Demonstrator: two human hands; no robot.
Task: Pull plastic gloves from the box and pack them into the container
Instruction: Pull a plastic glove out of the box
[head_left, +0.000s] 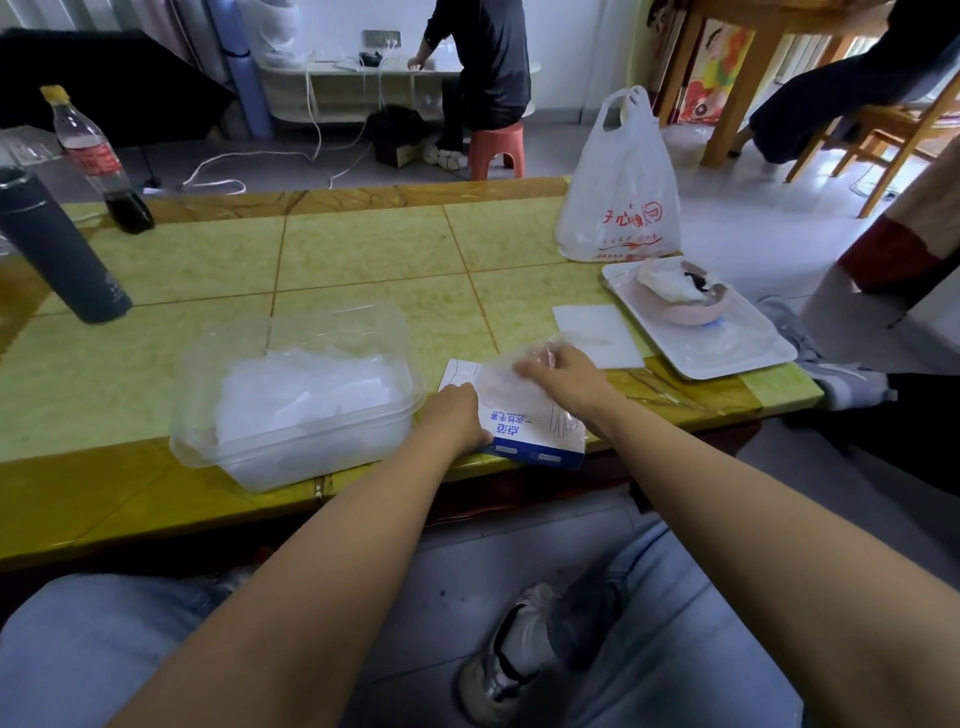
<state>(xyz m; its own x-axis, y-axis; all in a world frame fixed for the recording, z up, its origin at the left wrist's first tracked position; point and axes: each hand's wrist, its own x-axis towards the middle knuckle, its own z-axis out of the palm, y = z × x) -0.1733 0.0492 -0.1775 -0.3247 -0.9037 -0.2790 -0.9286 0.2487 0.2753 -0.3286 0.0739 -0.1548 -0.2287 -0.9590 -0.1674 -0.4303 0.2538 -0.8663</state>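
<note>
Two hands meet over the box (535, 434) at the near edge of the worktop (363, 249): the left hand (457, 415) grips the box's left end, fingers curled down over it, while the right hand (563, 382) pinches a clear plastic glove (506, 376) between thumb and fingertips just above the box top. The glove is crumpled and see-through (its outline is hard to follow against the white lid). The box is white on top and blue on its near side, lying flat with one corner slightly over the worktop's edge. Just left of it, touching or nearly touching the left hand, stands the clear container (332, 332), open, with a heap of gloves (306, 389) filling its lower half. Right of the hands a white paper square (597, 332) lies flat, and beyond it a white tray (737, 353) carries a pink bowl (685, 312). Farther back on the right stands a white plastic bag (618, 182) with red print. On the far left a dark grey flask (57, 244) leans in view, with a cola bottle (93, 156) behind it. Beyond the worktop a person sits on a red stool (496, 148).
</note>
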